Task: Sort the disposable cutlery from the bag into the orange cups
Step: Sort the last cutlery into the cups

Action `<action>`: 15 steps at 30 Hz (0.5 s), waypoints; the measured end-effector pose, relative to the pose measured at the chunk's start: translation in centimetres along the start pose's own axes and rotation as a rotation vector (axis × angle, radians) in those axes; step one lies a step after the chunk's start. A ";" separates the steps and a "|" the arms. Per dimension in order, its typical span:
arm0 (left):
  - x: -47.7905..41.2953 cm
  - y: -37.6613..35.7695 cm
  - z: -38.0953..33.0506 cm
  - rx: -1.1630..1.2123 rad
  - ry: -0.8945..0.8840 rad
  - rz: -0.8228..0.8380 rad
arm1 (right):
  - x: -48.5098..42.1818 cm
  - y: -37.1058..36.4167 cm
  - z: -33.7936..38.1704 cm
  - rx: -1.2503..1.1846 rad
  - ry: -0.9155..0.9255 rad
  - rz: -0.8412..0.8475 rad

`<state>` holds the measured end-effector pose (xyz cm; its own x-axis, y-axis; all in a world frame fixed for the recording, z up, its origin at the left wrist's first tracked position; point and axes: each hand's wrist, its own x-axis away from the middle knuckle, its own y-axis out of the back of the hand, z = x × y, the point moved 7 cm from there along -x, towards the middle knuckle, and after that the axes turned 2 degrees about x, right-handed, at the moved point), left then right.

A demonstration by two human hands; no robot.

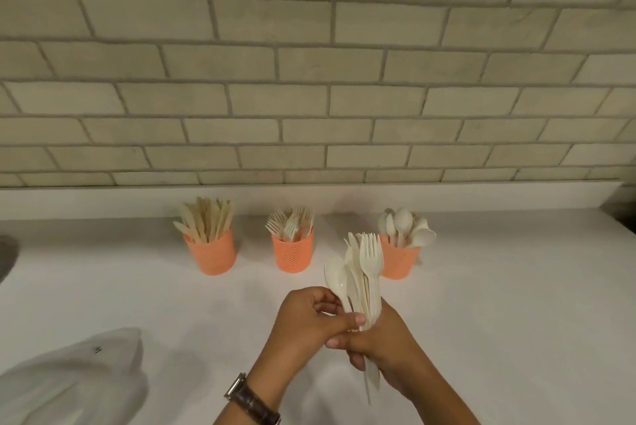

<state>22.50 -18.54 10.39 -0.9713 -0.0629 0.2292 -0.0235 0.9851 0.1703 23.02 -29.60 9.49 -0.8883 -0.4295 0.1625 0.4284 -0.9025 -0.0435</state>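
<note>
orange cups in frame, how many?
3, in a row: left cup holds knives, middle cup forks, right cup spoons, its left edge behind the hand-held cutlery bundle. No others visible.

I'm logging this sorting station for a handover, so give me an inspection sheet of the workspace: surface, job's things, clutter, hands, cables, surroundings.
Surface: white counter, smooth and pale.
Job's things: three orange cups in a row near the wall; left cup holds knives, middle cup forks, right cup spoons. A mixed cutlery bundle is held upright in front of them. The white bag lies at lower left.
Clutter: grey object, cut off at the left edge, unidentifiable.
Grippers: right hand grips the bundle's handles; left hand, with a watch on its wrist, pinches at the handles.
Cables: nothing seen.
Surroundings: brick-pattern wall behind the counter.
</note>
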 end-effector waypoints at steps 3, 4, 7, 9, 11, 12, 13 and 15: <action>0.0 -0.8 -0.1 0.054 0.016 0.083 | 0.6 0.4 0.3 -0.010 0.011 -0.014; 0.0 -1.1 -0.2 0.082 0.025 0.120 | 1.0 0.6 0.4 -0.029 0.020 -0.019; -0.1 -2.5 -0.7 0.121 0.037 0.176 | 2.2 2.0 0.4 -0.086 0.033 -0.085; -0.4 -3.8 -1.0 0.111 0.030 0.187 | 3.1 3.3 0.2 -0.118 0.028 -0.149; -0.8 -5.3 -1.3 0.099 0.015 0.187 | 3.8 4.9 -0.3 -0.179 0.008 -0.214; -1.0 -6.0 -1.5 0.095 0.009 0.185 | 4.0 5.8 -0.6 -0.214 -0.002 -0.245; -1.3 -6.6 -1.7 0.096 0.004 0.185 | 4.2 6.7 -0.7 -0.251 -0.009 -0.275; -2.0 -7.7 -2.1 0.120 -0.010 0.175 | 4.4 8.5 -1.0 -0.303 -0.024 -0.326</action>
<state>25.06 -26.30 10.60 -0.9655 0.1118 0.2352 0.1183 0.9929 0.0137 22.56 -39.23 8.83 -0.9633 -0.1229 0.2387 0.0552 -0.9607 -0.2722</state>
